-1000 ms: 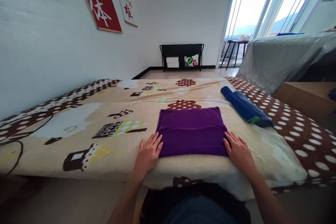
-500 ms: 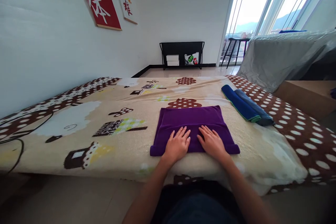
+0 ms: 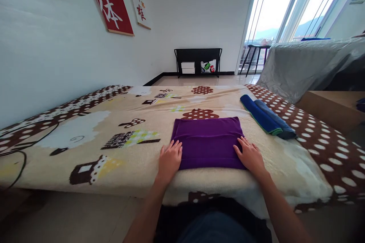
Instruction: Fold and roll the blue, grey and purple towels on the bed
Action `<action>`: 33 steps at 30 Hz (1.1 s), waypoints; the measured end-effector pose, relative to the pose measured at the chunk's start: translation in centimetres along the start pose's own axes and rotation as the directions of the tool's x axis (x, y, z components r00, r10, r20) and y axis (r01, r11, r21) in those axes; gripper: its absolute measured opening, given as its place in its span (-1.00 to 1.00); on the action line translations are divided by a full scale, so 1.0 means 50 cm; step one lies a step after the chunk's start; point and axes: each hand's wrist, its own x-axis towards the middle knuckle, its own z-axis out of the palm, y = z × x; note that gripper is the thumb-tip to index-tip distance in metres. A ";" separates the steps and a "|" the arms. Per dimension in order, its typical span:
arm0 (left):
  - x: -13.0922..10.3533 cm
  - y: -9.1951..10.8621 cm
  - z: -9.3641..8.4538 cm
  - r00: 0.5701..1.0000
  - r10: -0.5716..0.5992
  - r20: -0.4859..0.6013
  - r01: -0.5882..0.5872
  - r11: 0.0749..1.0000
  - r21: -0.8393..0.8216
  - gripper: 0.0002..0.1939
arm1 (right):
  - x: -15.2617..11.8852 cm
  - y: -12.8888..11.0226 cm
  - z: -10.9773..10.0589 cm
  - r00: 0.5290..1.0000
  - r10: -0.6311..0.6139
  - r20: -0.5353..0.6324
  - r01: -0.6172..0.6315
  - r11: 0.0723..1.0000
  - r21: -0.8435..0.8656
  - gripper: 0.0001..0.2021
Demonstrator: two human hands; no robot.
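Observation:
A purple towel [image 3: 209, 146], folded into a flat rectangle, lies near the front edge of the bed. A crease or fold line runs across its middle. My left hand [image 3: 170, 158] rests on its left edge, palm down, with the fingers stretched forward. On the opposite side, my right hand [image 3: 251, 155] lies over the right edge, its fingers also extended and the thumb apart. Both hands cover the towel's side edges, so the near corners are partly hidden.
A rolled blue towel [image 3: 259, 114] with green trim and a rolled grey-blue towel [image 3: 276, 119] lie side by side at the right. The patterned blanket [image 3: 137, 182] covers the bed. Beyond stand a black rack [image 3: 198, 55], a stool [image 3: 256, 55] and a plastic-covered piece of furniture [image 3: 302, 60].
My hands have moved apart from the towel's middle to its left and right edges. The edges that stuck out at the near corners now sit further in, under my hands.

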 end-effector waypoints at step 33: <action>-0.133 -0.162 -0.032 0.966 0.192 -0.174 -0.236 0.931 -0.280 -0.72 | -0.141 0.142 -0.040 0.973 -0.179 -0.144 0.216 0.925 0.313 -0.71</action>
